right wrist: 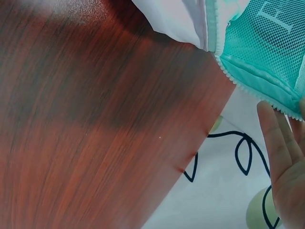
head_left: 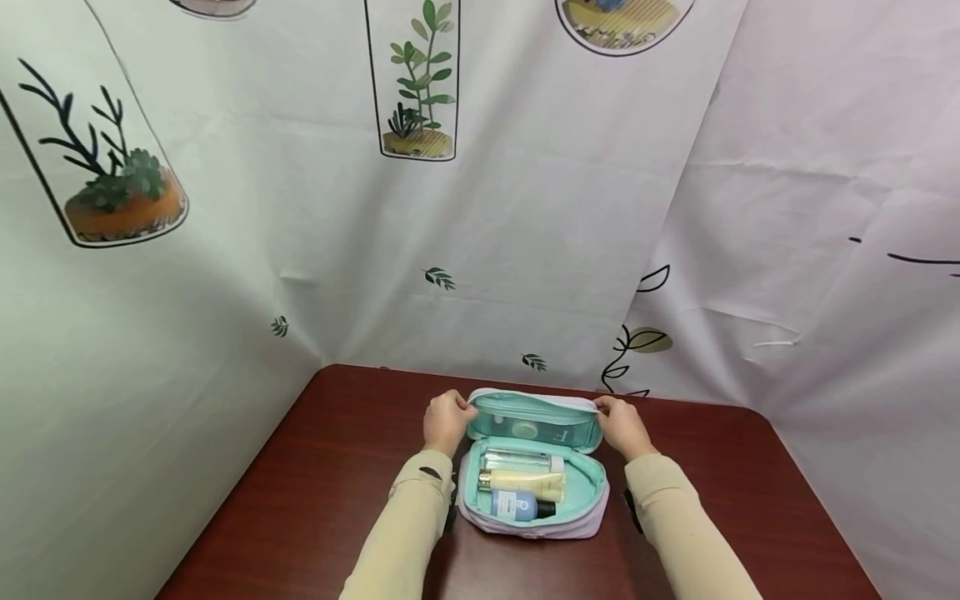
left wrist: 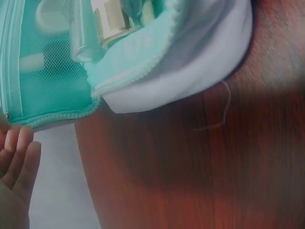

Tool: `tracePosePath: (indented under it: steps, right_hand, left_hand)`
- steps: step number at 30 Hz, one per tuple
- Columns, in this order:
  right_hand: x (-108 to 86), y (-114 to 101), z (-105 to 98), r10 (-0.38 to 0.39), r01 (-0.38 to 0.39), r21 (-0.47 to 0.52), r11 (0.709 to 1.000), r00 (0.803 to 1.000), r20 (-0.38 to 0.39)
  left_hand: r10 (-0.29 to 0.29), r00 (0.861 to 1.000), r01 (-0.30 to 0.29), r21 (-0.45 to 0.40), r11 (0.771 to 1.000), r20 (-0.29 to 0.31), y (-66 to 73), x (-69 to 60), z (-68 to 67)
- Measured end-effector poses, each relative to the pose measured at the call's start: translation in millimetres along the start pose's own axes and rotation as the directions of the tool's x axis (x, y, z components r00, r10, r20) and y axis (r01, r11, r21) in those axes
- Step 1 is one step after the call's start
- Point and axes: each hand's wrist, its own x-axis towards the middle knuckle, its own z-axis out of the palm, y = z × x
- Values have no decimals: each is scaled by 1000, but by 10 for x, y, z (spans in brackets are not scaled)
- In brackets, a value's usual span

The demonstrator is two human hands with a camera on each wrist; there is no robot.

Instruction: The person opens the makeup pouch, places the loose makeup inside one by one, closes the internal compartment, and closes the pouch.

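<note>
A pale lilac toiletry bag (head_left: 585, 527) with a mint-green lining lies unzipped on the table. Its lid (head_left: 536, 400) is raised at the back, showing a mesh pocket (left wrist: 57, 90) with a few items behind the net. My left hand (head_left: 446, 421) pinches the lid's left edge, near the zipper. At the opposite edge my right hand (head_left: 625, 427) holds the lid between thumb and fingers. Inside the base lie a clear bottle (head_left: 517, 460), a pale yellow tube (head_left: 528, 482) with a gold cap, and a blue bottle (head_left: 512, 505) with a black cap.
The dark red wooden table (head_left: 337, 500) extends to both sides of the bag. Just behind its far edge hangs a white curtain (head_left: 525, 250) printed with plants. A loose thread (left wrist: 226, 105) trails from the bag's side in the left wrist view.
</note>
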Motion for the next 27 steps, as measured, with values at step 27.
tracePosePath:
  steps: [27]
  right_hand:
    - [-102,269,91,80,-97,116,988,986,146]
  left_hand:
    - [-124,875,300,-324,897,467,-194,-34,62]
